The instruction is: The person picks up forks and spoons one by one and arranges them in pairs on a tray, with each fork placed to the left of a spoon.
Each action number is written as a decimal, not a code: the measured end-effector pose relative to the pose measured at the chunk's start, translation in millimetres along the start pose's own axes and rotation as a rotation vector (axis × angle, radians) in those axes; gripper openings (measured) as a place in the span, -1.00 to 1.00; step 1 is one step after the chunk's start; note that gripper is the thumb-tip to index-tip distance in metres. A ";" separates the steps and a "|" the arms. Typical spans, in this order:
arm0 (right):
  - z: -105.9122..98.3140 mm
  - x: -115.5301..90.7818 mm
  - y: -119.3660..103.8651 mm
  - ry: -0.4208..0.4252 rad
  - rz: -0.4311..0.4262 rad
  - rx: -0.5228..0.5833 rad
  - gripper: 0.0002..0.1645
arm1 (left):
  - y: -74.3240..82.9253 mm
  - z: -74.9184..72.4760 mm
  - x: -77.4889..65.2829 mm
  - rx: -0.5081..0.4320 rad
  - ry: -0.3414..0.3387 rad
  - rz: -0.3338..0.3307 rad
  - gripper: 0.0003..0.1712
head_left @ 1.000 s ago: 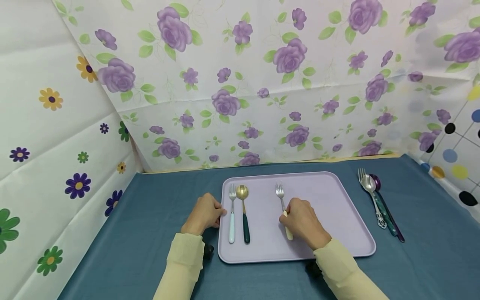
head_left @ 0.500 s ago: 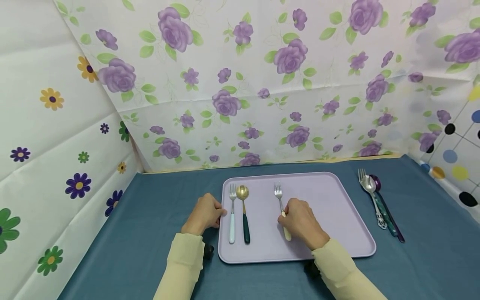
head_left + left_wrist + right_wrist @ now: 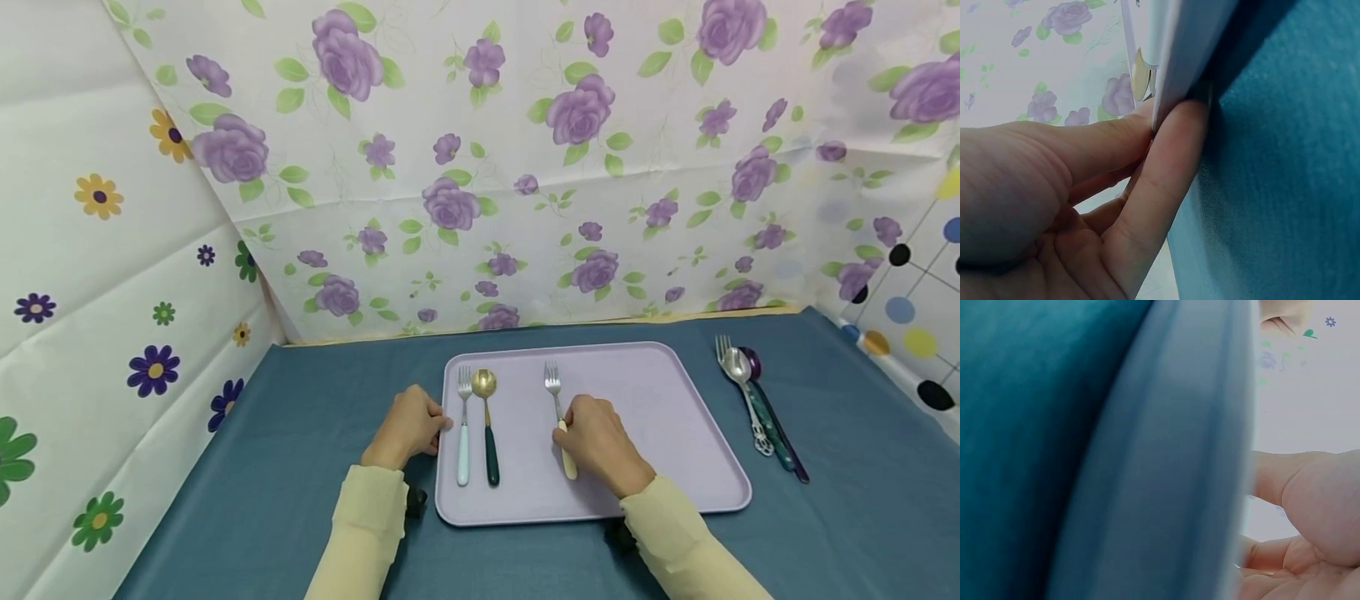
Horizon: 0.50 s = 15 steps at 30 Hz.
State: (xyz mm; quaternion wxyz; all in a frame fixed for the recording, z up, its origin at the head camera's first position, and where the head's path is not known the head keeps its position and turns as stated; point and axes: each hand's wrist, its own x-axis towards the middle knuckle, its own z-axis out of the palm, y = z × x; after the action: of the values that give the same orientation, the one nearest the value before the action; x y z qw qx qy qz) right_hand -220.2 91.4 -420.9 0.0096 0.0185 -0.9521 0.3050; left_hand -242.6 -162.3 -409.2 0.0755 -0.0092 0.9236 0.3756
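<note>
My left hand (image 3: 411,425) pinches the left rim of the pale lilac tray (image 3: 645,375), thumb on top and a finger underneath, as the left wrist view shows. Over the middle of the tray, my right hand (image 3: 600,437) holds a fork (image 3: 553,383) by its cream handle, tines pointing to the back. To the left on the tray lie a fork with a mint handle (image 3: 463,454) and a gold spoon with a dark green handle (image 3: 491,454), side by side. In the right wrist view the tray's edge (image 3: 1166,456) hides the right fingertips.
On the blue-green tablecloth (image 3: 337,375) right of the tray lie a silver fork (image 3: 723,350), a silver spoon (image 3: 738,367) and a purple spoon (image 3: 752,367), handles close together. Flowered cloth (image 3: 450,167) walls the back.
My right hand has slid a little to the left with the cream-handled fork, nearer the gold spoon. The left hand keeps its hold on the tray's rim.
</note>
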 end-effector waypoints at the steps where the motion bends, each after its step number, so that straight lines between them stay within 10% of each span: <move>1: -0.1 0.0 0.0 -0.003 0.001 0.000 -0.82 | 0.0 -0.1 0.1 0.004 -0.001 0.002 -0.89; 15: -0.2 -1.4 0.3 -0.012 0.025 0.028 -0.77 | 0.3 1.4 1.4 0.002 0.004 -0.020 -0.88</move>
State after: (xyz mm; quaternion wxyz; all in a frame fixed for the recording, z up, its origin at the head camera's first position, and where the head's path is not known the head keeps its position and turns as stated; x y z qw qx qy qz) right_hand -218.8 91.8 -421.0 -0.0001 0.0086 -0.9479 0.3185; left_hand -243.8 -161.1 -410.1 0.0773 -0.0190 0.9241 0.3737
